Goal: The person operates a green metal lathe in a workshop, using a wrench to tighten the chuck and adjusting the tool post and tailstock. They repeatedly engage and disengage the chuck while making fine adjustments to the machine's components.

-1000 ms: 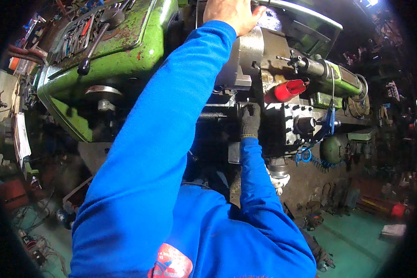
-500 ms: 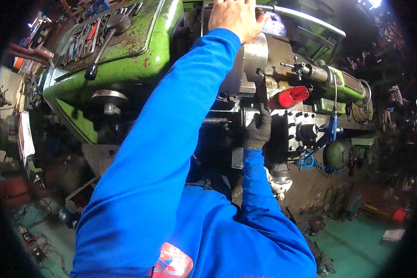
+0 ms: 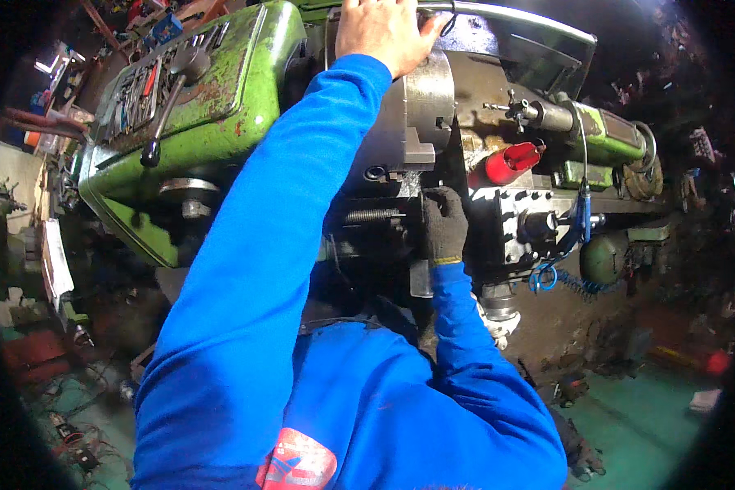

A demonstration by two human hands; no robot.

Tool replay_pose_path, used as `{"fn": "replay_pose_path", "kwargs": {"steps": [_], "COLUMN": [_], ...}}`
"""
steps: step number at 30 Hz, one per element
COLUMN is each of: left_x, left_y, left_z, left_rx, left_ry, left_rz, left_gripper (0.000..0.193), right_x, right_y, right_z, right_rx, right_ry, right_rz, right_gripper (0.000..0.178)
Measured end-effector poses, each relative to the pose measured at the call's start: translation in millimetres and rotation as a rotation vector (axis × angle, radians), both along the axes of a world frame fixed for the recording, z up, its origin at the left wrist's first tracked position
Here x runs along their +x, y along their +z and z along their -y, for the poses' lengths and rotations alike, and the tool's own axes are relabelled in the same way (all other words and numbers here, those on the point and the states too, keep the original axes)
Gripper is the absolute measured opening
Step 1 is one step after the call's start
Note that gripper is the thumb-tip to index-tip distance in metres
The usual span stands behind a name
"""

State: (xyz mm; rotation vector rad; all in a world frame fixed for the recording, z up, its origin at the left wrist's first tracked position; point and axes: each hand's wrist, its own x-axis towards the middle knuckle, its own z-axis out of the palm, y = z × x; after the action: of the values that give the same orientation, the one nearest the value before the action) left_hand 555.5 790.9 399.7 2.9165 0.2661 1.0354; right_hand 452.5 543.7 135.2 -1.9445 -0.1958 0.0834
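My left hand (image 3: 384, 34) is bare and reaches up over a large steel lathe chuck (image 3: 429, 90). Its fingers stretch upward with the thumb apart, and the fingertips are cut off by the top edge. Below the chuck's stepped jaw, my right hand (image 3: 447, 224) wears a dark work glove, its fingers curled. Whatever lies inside that grip is hidden; a dark flat metal edge (image 3: 420, 278) shows beside the wrist. A coil spring or threaded rod (image 3: 373, 216) runs sideways to the left of the glove.
A red plastic container (image 3: 510, 163) leans beside the tool post (image 3: 535, 224). The tailstock (image 3: 608, 135) stands to the right, under a curved clear guard (image 3: 539, 49). Wrenches (image 3: 143, 90) lie on the green headstock (image 3: 220, 106), near a lever (image 3: 163, 122). Blue cable (image 3: 581, 220) hangs at right.
The view has shifted, so the machine appears farther left. My right hand's fingers, which pointed up beside a lit metal block, are now curled closer in. My left hand stays at the chuck's top.
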Motion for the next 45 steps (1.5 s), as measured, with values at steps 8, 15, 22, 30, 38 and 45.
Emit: {"fn": "replay_pose_path", "kwargs": {"steps": [8, 15, 22, 30, 38, 45], "left_x": [14, 23, 22, 20, 25, 16], "left_y": [-6, -6, -19, -7, -26, -16], "left_z": [-1, -5, -31, -3, -34, -20], "left_rx": [0.040, 0.081, 0.203, 0.178, 0.228, 0.212], "left_ry": [0.015, 0.007, 0.007, -0.044, 0.027, 0.065], "left_rz": [-0.019, -0.012, 0.012, 0.013, -0.001, 0.003], "left_gripper": [0.050, 0.046, 0.060, 0.039, 0.064, 0.054], "right_x": [-53, -41, -28, -25, -32, -15], "right_y": [60, 78, 91, 92, 97, 56], "right_z": [-1, 3, 9, 17, 12, 5], "right_rx": [0.386, 0.415, 0.189, 0.318, 0.281, -0.056], "right_ry": [0.230, 0.364, 0.623, 0.744, 0.276, -0.187], "right_rz": [-0.394, -0.287, 0.104, 0.166, 0.259, 0.357], "right_gripper": [0.033, 0.032, 0.046, 0.046, 0.029, 0.027]}}
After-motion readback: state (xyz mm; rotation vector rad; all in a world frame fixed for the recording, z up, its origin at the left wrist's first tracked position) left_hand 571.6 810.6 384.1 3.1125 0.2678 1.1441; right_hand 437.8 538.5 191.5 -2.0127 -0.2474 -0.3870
